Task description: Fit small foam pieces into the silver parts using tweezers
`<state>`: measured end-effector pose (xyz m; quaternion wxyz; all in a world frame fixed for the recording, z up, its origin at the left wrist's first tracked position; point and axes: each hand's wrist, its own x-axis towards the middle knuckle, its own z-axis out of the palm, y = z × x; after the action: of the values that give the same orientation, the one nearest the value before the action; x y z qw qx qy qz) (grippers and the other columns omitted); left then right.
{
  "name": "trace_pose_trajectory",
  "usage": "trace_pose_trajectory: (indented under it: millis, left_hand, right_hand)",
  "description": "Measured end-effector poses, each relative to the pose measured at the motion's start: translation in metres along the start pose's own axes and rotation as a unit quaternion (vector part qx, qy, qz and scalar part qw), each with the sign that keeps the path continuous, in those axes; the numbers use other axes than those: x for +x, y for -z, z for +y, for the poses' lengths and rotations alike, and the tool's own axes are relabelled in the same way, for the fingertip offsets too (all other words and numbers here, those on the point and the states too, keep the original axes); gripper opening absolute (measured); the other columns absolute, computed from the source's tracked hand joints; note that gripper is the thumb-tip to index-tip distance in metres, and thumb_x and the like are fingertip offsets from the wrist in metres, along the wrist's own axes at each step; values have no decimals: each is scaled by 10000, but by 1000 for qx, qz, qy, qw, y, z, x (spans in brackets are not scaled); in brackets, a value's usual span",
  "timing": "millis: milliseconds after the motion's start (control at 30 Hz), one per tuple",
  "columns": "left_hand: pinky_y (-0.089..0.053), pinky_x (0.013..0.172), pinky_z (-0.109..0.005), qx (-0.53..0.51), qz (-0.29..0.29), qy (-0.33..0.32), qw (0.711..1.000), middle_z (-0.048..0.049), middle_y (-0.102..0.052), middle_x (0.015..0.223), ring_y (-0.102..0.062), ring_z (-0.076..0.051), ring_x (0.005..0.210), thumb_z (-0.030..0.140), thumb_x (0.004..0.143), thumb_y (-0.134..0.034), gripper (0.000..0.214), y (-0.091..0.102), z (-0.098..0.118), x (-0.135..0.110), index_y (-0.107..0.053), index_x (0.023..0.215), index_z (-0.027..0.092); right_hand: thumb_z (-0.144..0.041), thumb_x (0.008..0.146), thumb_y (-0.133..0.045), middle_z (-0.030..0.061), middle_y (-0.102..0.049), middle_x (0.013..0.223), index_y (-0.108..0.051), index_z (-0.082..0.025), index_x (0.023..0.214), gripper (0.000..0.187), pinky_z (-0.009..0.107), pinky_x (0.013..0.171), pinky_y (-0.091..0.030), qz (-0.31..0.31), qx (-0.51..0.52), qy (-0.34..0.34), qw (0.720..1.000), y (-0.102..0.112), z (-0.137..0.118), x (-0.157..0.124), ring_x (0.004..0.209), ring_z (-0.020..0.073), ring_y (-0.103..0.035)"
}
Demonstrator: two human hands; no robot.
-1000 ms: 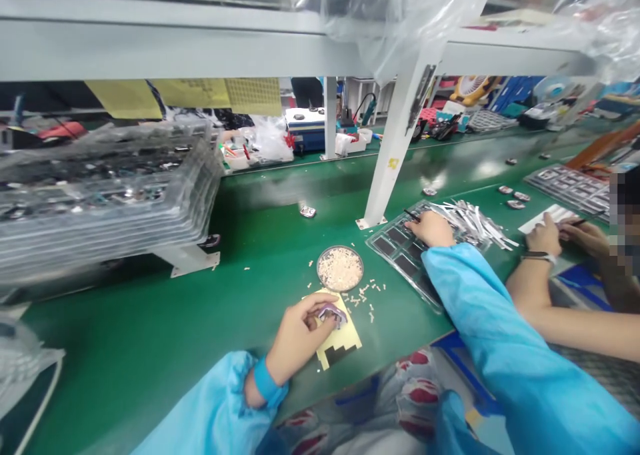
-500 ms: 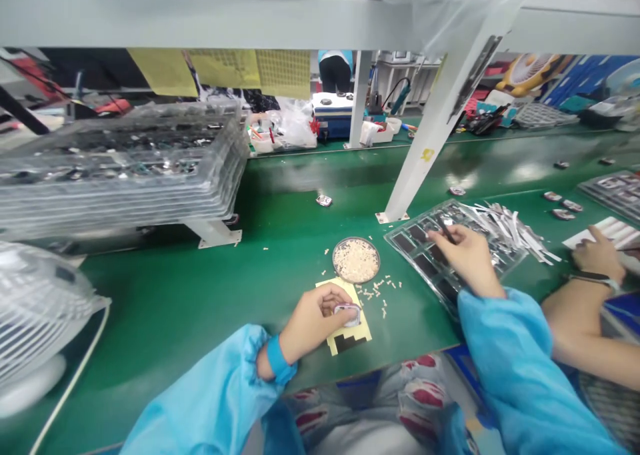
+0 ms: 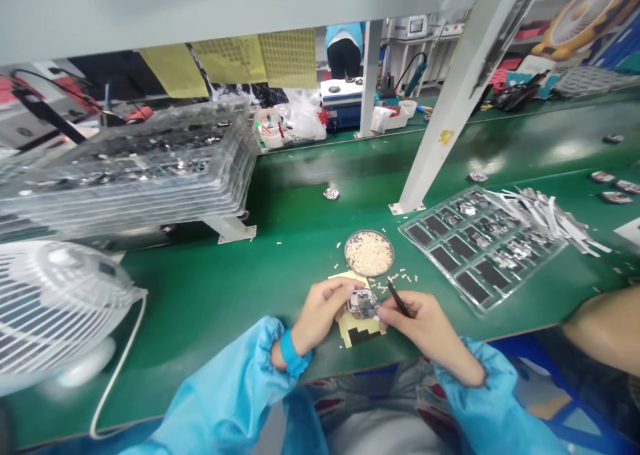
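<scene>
My left hand [image 3: 320, 308] pinches a small metal-and-clear part [image 3: 363, 303] over a yellow card [image 3: 357, 325] on the green belt. My right hand [image 3: 417, 325] is closed round dark tweezers [image 3: 399, 298], its fingertips touching the same small part. Just beyond sits a round dish of pale small pieces [image 3: 369, 253], with several more scattered beside it. A clear tray with dark pockets [image 3: 480, 245] lies to the right, some pockets filled with small parts.
A stack of clear trays [image 3: 130, 168] stands at the back left on a stand. A white fan [image 3: 50, 308] sits near left. A white shelf post [image 3: 440, 128] rises mid-right. White strips [image 3: 550, 212] pile beside the tray. Another person's arm [image 3: 605, 325] enters at right.
My right hand left the clear tray with the tweezers and came down to the small part in my left hand. The view swung left and down.
</scene>
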<state>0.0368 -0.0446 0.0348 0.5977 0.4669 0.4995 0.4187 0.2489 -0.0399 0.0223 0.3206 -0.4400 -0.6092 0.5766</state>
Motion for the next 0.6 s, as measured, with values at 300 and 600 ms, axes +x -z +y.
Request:
trace_pose_trajectory:
  millis: [300,600]
  left_hand:
    - [-523,760,-285,28,-6,-39,999,-95,-720,1099,-665,-211,891,444,906,-627,381,-1,3,-5,-736,1119,147]
    - [-549,783,-300,119,-30,-60,991,-108,-697,1164,-678,-220,919,285,807,-755,458,-2,-7,-6,-663,1236,155]
  right_hand:
    - [-497,858,-689,17,-647,606,-660,-155,690,383,241,599,-460,61,52,-11,997,-21,10,6,590,139,-590]
    - [-506,864,-680,8,-622,593,-643,-150,656,414,221,554,-389,58,43,-21,997,-14,13,9,559,112,-524]
